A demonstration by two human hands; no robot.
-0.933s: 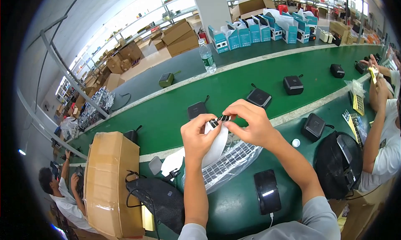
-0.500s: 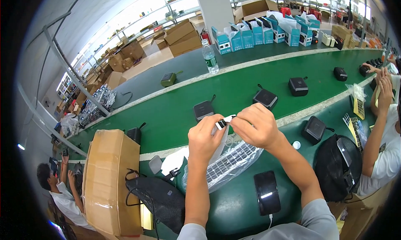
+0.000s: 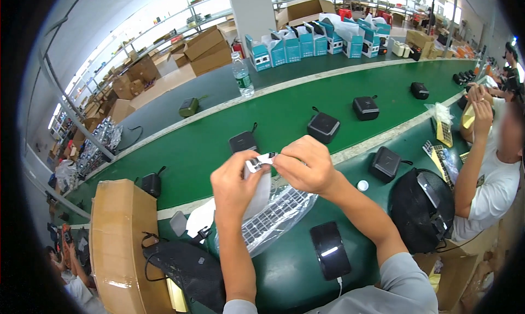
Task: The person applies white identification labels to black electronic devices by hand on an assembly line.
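My left hand (image 3: 234, 182) pinches a small white-and-black piece (image 3: 259, 162) between thumb and fingers, above the bench. Close beside it, my right hand (image 3: 307, 165) is closed, its fingertips at the dark right end of that piece. Below the left fingers hangs a whitish, translucent sheet or bag (image 3: 259, 196). Under both hands lies a clear plastic bag (image 3: 284, 218) with a grid-patterned panel inside. A black phone (image 3: 330, 249) with a white cable rests by my right forearm. Near my left forearm is a black mesh bag (image 3: 186, 270).
A large cardboard box (image 3: 123, 232) stands at the left. Several black speaker-like boxes (image 3: 324, 127) sit along the green belt (image 3: 284, 117). A water bottle (image 3: 242, 76) and teal cartons (image 3: 292, 47) stand behind it. At the right are a black backpack (image 3: 418, 215) and a co-worker (image 3: 492, 177).
The scene has shifted left in the view. My hands stay together, and the white piece is turned so that more of its length shows between them.
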